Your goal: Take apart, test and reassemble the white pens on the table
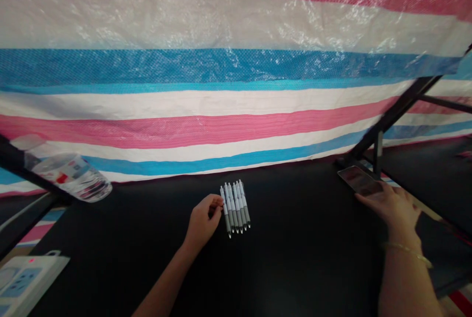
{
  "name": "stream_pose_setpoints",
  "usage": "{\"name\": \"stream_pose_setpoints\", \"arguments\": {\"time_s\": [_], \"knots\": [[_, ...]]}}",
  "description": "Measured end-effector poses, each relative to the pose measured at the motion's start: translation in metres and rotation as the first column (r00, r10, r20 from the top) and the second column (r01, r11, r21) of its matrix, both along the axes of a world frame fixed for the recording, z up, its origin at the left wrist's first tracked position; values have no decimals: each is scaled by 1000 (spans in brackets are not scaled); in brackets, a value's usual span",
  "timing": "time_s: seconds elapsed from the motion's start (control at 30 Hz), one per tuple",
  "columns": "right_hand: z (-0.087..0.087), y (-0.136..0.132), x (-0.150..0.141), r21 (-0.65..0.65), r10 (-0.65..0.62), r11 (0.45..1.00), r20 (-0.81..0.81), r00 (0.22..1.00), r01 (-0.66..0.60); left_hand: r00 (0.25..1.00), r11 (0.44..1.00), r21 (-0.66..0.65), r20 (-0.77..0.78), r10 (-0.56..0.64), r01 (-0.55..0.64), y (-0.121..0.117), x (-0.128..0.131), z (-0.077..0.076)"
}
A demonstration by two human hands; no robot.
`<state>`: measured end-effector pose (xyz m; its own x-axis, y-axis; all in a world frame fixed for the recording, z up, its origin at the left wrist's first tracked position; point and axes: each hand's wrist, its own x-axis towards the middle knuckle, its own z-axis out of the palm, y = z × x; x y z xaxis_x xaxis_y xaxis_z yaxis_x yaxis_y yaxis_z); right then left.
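Several white-and-grey click pens point(235, 207) lie side by side in a row on the black table, tips toward me. The leftmost pen point(226, 214) sits slightly lower than its neighbours. My left hand point(205, 218) is at that pen's left side, fingers curled in and fingertips against its upper barrel. At the right, my right hand point(396, 209) grips a dark smartphone point(357, 179) by its near end, thumb along the left edge. The phone's far end rests near the table's back right corner; its near part is hidden under the fingers.
A clear plastic cup or tub point(79, 179) stands at the back left by a black metal bar point(29, 174). A white power strip point(31, 282) lies front left. Striped plastic sheeting point(221, 125) hangs behind the table point(147, 223); a black slanted frame point(391, 120) rises at right.
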<state>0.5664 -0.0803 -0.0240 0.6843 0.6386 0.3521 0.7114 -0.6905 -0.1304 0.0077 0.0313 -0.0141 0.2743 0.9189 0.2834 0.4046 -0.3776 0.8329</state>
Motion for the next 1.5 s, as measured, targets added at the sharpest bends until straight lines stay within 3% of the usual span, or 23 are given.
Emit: {"name": "stream_pose_setpoints", "arguments": {"time_s": [0.23,0.63,1.5], "knots": [[1,5,-6,-101,-67,993,10,998,68,1000,1000,0,-25,-12,12,-1,-1,-1],[7,6,-14,-97,-80,992,29,996,82,999,1000,2,-52,-12,12,-1,-1,1],[5,5,-6,-44,-78,997,-205,976,70,998,1000,15,-58,-16,17,0,-2,-1]]}}
